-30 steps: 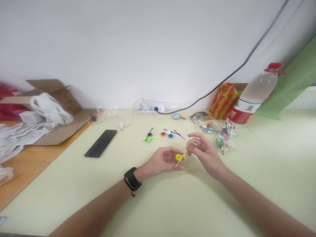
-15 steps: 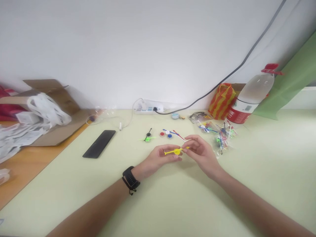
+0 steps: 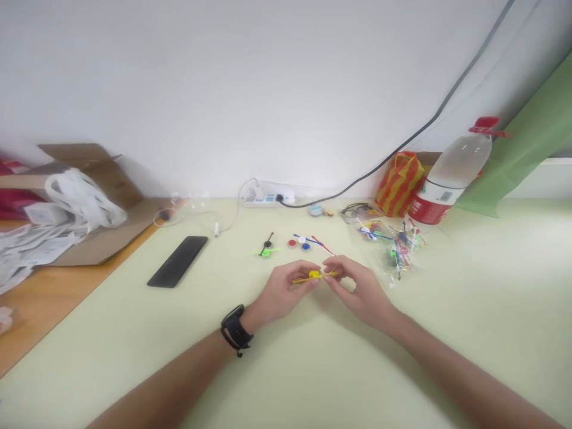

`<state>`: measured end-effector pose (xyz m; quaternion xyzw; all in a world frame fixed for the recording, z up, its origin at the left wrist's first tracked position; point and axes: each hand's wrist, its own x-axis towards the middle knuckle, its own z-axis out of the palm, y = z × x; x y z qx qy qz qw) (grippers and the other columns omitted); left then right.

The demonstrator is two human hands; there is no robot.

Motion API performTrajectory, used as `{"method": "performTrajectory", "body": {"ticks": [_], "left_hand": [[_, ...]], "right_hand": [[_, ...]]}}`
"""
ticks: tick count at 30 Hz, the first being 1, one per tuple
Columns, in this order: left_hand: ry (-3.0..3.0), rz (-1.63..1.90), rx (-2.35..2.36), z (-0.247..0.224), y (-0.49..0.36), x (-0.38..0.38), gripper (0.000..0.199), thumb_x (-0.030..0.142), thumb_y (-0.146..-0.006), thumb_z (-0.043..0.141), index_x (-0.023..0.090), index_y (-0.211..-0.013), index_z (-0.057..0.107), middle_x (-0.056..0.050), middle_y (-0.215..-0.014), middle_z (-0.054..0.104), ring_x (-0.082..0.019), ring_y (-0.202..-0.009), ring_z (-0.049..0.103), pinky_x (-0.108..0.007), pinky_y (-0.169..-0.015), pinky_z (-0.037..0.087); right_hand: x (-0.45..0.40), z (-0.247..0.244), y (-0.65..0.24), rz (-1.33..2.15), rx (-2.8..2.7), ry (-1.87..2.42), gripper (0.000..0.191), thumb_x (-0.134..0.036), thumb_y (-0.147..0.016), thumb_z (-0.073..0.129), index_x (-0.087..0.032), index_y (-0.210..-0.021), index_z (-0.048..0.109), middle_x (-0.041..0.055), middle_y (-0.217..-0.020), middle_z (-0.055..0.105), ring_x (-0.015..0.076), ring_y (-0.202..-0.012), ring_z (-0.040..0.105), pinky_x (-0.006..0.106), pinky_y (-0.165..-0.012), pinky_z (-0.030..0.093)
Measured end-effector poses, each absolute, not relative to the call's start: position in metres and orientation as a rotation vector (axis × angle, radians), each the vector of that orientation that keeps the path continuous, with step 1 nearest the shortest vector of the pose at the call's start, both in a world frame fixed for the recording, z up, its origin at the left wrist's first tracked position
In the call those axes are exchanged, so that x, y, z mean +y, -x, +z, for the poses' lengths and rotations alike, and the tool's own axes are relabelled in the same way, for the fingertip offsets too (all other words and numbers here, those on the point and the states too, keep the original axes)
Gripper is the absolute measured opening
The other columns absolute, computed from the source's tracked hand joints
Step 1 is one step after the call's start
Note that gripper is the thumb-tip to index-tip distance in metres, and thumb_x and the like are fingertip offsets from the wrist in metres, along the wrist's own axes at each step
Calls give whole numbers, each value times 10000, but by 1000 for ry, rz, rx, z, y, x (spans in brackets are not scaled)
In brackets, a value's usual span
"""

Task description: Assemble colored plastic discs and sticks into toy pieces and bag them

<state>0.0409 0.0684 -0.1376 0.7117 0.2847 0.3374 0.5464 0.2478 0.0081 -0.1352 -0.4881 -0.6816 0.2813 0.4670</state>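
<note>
A small yellow plastic arrow spinner [image 3: 314, 274], with a round hub, is held above the table between both hands. My left hand [image 3: 280, 291] pinches it around the hub with thumb and fingers. My right hand [image 3: 361, 292] has thumb and index finger closed on its right end. Beyond the hands lies a black arrow [image 3: 267, 244] over a bright green piece [image 3: 266, 253]. To its right sit a red disc [image 3: 292, 242], a white disc [image 3: 301, 239] and a blue disc [image 3: 305, 246], with thin coloured arrows partly behind my right fingers.
Clear bags of coloured arrow parts [image 3: 401, 247] lie at the right, near a large bottle [image 3: 449, 176] and a striped bag [image 3: 399, 185]. A black phone [image 3: 177, 262] rests at left, beside a cardboard box [image 3: 102, 238]. A power strip [image 3: 267, 198] stands against the wall.
The yellow spinner has turned in my fingers, so its hub now shows from the side on top. My right fingers have dropped lower and closer around its right end.
</note>
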Motion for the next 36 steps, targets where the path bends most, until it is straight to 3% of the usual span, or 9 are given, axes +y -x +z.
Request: {"method": "performTrajectory", "body": {"ticks": [5, 17, 27, 32, 36], "left_hand": [[-1808, 820, 695, -138, -37, 69, 275, 324, -934, 706, 196, -1177, 718, -88, -1160, 758, -228, -1069, 724, -381, -1009, 579], [-1953, 762, 569, -131, -35, 66, 192, 309, -980, 632, 194, -1092, 737, -79, -1069, 768, -199, -966, 732, -325, -915, 593], [-1646, 695, 566, -133, -36, 69, 244, 365, -943, 718, 159, -1073, 726, -125, -1103, 753, -232, -1028, 723, -369, -936, 580], [-1557, 728, 641, -137, -34, 75, 273, 359, -843, 831, 175, -990, 693, -73, -1002, 750, -202, -931, 735, -345, -894, 583], [-1554, 800, 694, -140, -33, 80, 304, 349, -794, 871, 162, -971, 711, -69, -976, 750, -195, -927, 728, -348, -914, 590]], "right_hand": [[11, -129, -248, 1013, -1596, 1171, 200, -415, -992, 593, -229, -979, 664, 27, -831, 668, 175, -724, 602, 305, -653, 492], [11, -126, -248, 1241, -1422, 1144, 269, -483, -929, 676, -221, -979, 648, -19, -740, 548, 138, -646, 509, 276, -607, 475], [15, -129, -252, 1195, -1383, 1174, 284, -482, -917, 685, -218, -1011, 638, -9, -770, 603, 142, -651, 562, 287, -629, 492], [16, -133, -254, 988, -1400, 1230, 323, -490, -928, 664, -244, -1131, 615, 63, -1117, 658, 156, -732, 620, 310, -656, 527], [13, -133, -255, 880, -1561, 1210, 263, -440, -1000, 572, -249, -1165, 646, 31, -888, 632, 182, -759, 606, 316, -684, 511]]}}
